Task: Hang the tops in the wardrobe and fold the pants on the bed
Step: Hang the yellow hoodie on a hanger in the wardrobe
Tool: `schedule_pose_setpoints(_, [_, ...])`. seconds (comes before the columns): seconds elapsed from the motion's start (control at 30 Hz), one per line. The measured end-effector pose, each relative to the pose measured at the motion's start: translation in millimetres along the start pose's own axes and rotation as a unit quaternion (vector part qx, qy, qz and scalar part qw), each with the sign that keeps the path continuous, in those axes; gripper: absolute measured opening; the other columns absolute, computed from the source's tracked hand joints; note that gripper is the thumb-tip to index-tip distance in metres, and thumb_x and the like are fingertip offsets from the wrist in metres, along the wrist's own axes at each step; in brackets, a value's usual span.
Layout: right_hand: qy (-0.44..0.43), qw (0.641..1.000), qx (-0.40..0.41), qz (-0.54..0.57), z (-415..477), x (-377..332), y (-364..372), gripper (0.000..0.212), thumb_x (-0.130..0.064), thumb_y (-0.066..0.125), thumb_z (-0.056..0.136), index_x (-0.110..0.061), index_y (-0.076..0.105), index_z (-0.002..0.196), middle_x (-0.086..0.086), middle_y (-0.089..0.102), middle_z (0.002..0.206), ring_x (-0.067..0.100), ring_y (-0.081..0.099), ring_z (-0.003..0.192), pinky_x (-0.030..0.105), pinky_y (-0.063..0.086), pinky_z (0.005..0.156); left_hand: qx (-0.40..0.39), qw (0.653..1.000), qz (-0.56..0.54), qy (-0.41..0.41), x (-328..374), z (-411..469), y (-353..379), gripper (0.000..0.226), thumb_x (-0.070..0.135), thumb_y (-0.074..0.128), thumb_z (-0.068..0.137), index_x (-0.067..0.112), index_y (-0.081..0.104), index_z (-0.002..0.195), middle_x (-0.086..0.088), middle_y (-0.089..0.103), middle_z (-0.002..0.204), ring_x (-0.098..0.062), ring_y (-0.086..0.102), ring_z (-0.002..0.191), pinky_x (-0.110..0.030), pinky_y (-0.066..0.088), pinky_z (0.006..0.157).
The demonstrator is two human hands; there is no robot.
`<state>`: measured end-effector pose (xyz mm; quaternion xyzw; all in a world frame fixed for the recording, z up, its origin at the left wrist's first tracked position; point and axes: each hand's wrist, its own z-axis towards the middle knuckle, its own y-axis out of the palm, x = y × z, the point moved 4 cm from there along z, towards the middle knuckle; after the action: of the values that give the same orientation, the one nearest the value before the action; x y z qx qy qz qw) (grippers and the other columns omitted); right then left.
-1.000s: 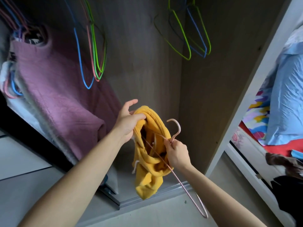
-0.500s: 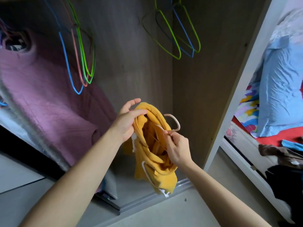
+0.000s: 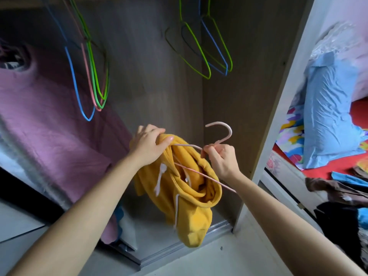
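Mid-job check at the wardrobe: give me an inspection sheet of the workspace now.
Surface: bed with red sheet, at right.
Job's things: yellow hooded top partly threaded on pink wire hanger, not hung; purple knitted top hangs at left.
Clutter: brown and black clothes piled on the bed; pale blue pillow.
Grip: left hand grips the top's opening; right hand pinches the hanger below its hook.
Cables: nothing seen.
Surroundings: open wooden wardrobe, empty blue, pink and green hangers hanging inside.

Yellow hoodie [image 3: 185, 196], pale pink hanger [image 3: 221, 134], mauve top [image 3: 45, 140], light blue pillow [image 3: 326, 120].
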<state>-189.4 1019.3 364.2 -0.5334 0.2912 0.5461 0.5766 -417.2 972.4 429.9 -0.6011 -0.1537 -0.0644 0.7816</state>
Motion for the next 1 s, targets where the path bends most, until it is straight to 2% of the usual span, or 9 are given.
schedule_pose_setpoints(0.07, [-0.034,0.999,-0.005,-0.011,8.7,-6.6,-7.1,0.042,-0.031,0.05,0.092,-0.018,0.071,0.058,-0.001,0.063,0.055,0.014,0.06,0.057,0.022,0.047,0.05,-0.045,0.997,0.054,0.012,1.2,2.2,6.1,0.049,0.062,0.027,0.099,0.031,0.065,0.103,0.009,0.063,0.109,-0.021,0.049,0.111,-0.042,0.033,0.1])
schedule_pose_setpoints(0.17, [-0.041,0.999,-0.01,-0.008,16.2,-7.2,-5.1,0.041,-0.029,0.05,0.095,-0.02,0.075,0.064,0.004,0.063,0.056,0.018,0.058,0.052,0.033,0.048,0.054,-0.033,0.999,-0.029,-0.001,10.4,4.8,11.7,0.051,0.057,0.023,0.102,0.026,0.048,0.069,0.014,0.053,0.068,-0.014,0.053,0.073,-0.024,0.037,0.065])
schedule_pose_setpoints(0.4, [-0.028,0.999,-0.023,-0.03,15.3,-10.5,15.8,0.048,-0.06,0.027,0.094,-0.025,0.059,0.084,-0.015,0.063,0.075,0.006,0.061,0.075,0.026,0.052,0.062,0.141,0.989,-0.023,-0.024,31.4,0.5,15.4,0.051,0.049,0.025,0.105,0.023,0.057,0.075,0.014,0.053,0.07,-0.003,0.044,0.056,-0.015,0.027,0.049])
schedule_pose_setpoints(0.47, [-0.095,0.987,0.048,-0.122,10.7,-10.9,7.1,0.033,-0.056,0.037,0.095,-0.028,0.053,0.092,-0.015,0.056,0.089,0.009,0.055,0.08,0.025,0.051,0.068,0.199,0.98,-0.015,-0.021,29.7,-4.7,13.5,0.05,0.046,0.028,0.105,0.023,0.052,0.069,0.008,0.054,0.066,-0.003,0.04,0.055,-0.015,0.021,0.048])
schedule_pose_setpoints(0.57, [-0.289,0.912,0.197,-0.214,-15.1,-10.9,-5.4,0.017,-0.037,0.056,0.094,-0.021,0.051,0.095,-0.006,0.047,0.099,0.01,0.045,0.085,0.027,0.036,0.071,0.259,0.964,-0.015,-0.063,22.6,-6.6,6.2,0.05,0.04,0.036,0.105,0.017,0.056,0.065,-0.009,0.067,0.068,-0.016,0.049,0.056,-0.02,0.021,0.049])
schedule_pose_setpoints(0.67, [-0.363,0.913,0.007,-0.184,-34.7,3.9,16.8,0.031,-0.044,0.064,0.092,-0.017,0.056,0.104,-0.001,0.055,0.093,0.013,0.05,0.079,0.036,0.046,0.067,0.271,0.954,-0.044,-0.118,14.7,0.6,-5.1,0.055,0.041,0.037,0.104,0.003,0.069,0.08,-0.02,0.071,0.084,-0.041,0.063,0.078,-0.031,0.031,0.063])
schedule_pose_setpoints(0.77, [-0.174,0.932,-0.231,-0.217,-38.9,24.7,50.6,0.091,-0.065,0.064,0.083,-0.032,0.016,0.153,-0.002,0.057,0.125,0.01,0.058,0.103,0.032,0.057,0.085,0.29,0.948,-0.081,-0.101,19.3,5.0,-15.9,0.055,0.042,0.038,0.103,0.004,0.069,0.079,-0.019,0.07,0.082,-0.039,0.062,0.079,-0.032,0.032,0.063])
schedule_pose_setpoints(0.87, [-0.175,0.932,-0.235,-0.212,-35.1,25.5,61.8,0.099,-0.057,0.067,0.08,-0.039,0.002,0.153,-0.002,0.051,0.142,0.014,0.051,0.126,0.038,0.051,0.101,0.307,0.946,-0.08,-0.072,22.3,3.2,-24.4,0.051,0.043,0.039,0.102,0.01,0.065,0.072,-0.015,0.069,0.075,-0.035,0.061,0.072,-0.031,0.03,0.06])
schedule_pose_setpoints(1.0, [-0.257,0.917,-0.241,-0.185,-36.4,20.3,67.9,0.092,-0.05,0.06,0.091,-0.036,-0.002,0.157,0.002,0.056,0.139,0.016,0.056,0.12,0.032,0.052,0.098,0.315,0.93,-0.124,-0.143,7.1,7.0,-31.3,0.052,0.041,0.041,0.103,0.005,0.067,0.076,-0.018,0.07,0.08,-0.03,0.059,0.073,-0.032,0.031,0.063])
